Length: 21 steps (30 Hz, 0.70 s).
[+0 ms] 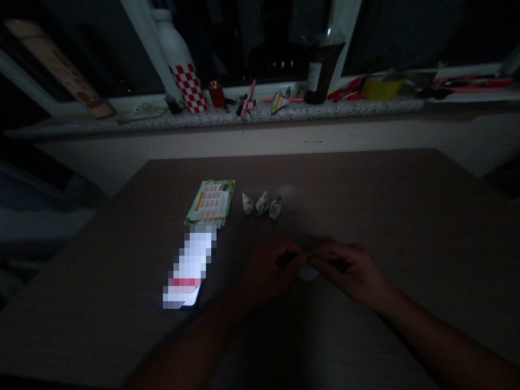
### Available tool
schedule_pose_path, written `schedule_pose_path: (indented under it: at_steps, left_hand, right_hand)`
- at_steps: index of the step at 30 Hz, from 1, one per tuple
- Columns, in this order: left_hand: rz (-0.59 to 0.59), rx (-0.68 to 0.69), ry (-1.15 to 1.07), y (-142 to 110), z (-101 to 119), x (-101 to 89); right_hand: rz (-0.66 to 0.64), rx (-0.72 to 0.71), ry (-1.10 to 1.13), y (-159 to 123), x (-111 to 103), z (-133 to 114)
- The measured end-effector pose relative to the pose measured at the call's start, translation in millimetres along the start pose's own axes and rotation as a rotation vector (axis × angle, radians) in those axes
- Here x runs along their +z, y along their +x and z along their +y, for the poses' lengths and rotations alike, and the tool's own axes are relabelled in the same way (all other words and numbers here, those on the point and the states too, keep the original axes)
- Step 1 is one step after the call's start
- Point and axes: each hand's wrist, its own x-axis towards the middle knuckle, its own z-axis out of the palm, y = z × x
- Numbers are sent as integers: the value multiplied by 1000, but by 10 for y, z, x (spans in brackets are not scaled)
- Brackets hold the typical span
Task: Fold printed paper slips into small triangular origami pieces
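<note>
On the table (pixel 385 200), near me, my left hand (pixel 276 264) and right hand (pixel 351 266) pinch a small paper (pixel 309 273) with nearly closed fingers. To the left lies a bright phone (pixel 192 265). Farther away, three folded papers (pixel 262 205) sit beside some cards (pixel 210 202).

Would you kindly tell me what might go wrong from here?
In this dim light, the small paper pinched between the left hand and right hand could be torn or badly creased. The left forearm, near the phone, might nudge it. A stray hand might scatter the three folded papers, set close together beyond.
</note>
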Motion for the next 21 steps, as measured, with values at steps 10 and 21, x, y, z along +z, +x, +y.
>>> schedule_pose_path:
  at_steps: [10,21]
  left_hand:
    - [59,347,140,-30,-68,0]
    - [14,595,378,-24,-18,-18]
  right_hand:
    - [17,-286,-162,7,-66,-79]
    - [54,-507,-232,29,-39,-89]
